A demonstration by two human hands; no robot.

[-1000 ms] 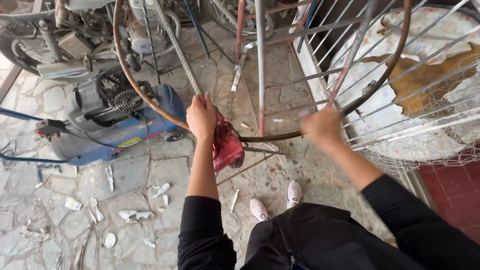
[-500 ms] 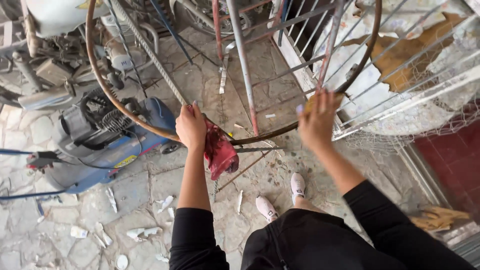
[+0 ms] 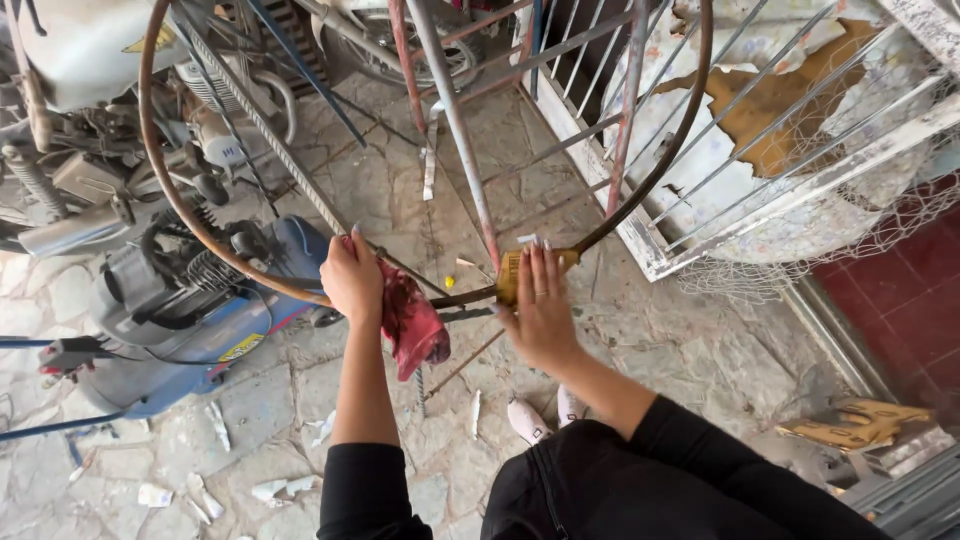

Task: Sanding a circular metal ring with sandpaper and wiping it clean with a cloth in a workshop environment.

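Note:
A rusty metal hoop point(image 3: 170, 195) curves across the view in front of me. My left hand point(image 3: 350, 278) grips its lower left arc together with a red rag point(image 3: 412, 322) that hangs down from my fist. My right hand point(image 3: 540, 305) lies flat with fingers spread against the lower right arc, pressing a yellowish piece of sandpaper point(image 3: 508, 275) onto the rim. Grey and reddish upright bars point(image 3: 455, 120) stand behind the hoop.
A blue air compressor point(image 3: 190, 320) sits on the stone floor at left, below a motorcycle point(image 3: 90, 110). A white barred gate with wire mesh point(image 3: 800, 150) fills the right. White scraps litter the floor point(image 3: 270, 490). My white shoes point(image 3: 545, 415) show below.
The view has shifted right and down. My right hand has slid left along the rim and now lies flat on the sandpaper. The left hand keeps its grip with the rag.

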